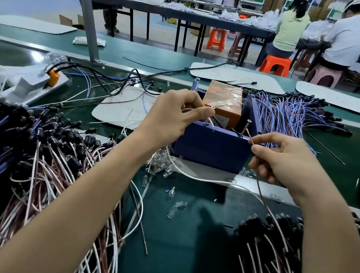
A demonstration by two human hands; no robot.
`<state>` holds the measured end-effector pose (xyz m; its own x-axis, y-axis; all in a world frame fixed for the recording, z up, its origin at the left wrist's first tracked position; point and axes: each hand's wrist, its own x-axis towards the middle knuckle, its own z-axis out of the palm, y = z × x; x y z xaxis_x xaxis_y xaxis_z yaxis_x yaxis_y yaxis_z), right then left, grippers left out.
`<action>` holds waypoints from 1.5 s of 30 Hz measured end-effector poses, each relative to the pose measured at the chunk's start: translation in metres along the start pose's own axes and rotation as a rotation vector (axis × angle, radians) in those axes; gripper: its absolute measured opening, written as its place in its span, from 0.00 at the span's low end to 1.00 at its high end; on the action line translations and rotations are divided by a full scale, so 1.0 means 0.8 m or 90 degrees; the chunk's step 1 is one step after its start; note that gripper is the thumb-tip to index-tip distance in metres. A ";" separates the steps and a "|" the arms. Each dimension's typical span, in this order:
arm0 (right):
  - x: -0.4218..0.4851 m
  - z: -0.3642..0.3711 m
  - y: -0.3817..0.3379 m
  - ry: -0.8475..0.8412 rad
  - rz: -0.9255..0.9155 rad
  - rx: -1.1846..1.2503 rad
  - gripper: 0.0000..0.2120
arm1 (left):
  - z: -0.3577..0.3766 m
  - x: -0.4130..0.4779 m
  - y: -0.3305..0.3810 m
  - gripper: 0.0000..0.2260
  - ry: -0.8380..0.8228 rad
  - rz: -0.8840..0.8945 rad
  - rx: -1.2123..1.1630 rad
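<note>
In the centre of the frame, the left hand [173, 113] has its fingers pinching the white wire [200, 179] at one screw [206, 123] on the blue box [213, 147]. The right hand [283, 159] has its fingers pinching the brown wire [248, 136] beside the other screw [245, 128], probably so both leads meet contacts for testing.

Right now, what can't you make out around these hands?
Head view:
Tip of the white wire: hidden by the left hand.
Inside of the blue box: blocked by its wall and the orange box, whose label is too small to read.
Far end of the brown wire in the right hand: lost among bundles.
</note>
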<state>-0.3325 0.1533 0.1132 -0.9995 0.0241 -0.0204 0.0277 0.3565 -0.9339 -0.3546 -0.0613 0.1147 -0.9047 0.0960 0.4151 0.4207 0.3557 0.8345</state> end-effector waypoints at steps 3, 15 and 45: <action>0.001 0.000 0.000 0.001 0.001 -0.002 0.06 | 0.000 -0.002 -0.001 0.09 -0.019 -0.028 -0.094; 0.000 0.004 0.001 -0.019 0.031 0.005 0.05 | -0.007 -0.003 -0.008 0.07 -0.054 0.006 0.004; 0.018 0.020 0.018 0.062 0.022 0.129 0.07 | 0.006 0.000 -0.018 0.06 0.084 -0.005 0.140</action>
<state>-0.3470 0.1436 0.0937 -0.9916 0.1265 -0.0279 0.0480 0.1594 -0.9860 -0.3611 -0.0616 0.1013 -0.8852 -0.0239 0.4646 0.3762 0.5505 0.7452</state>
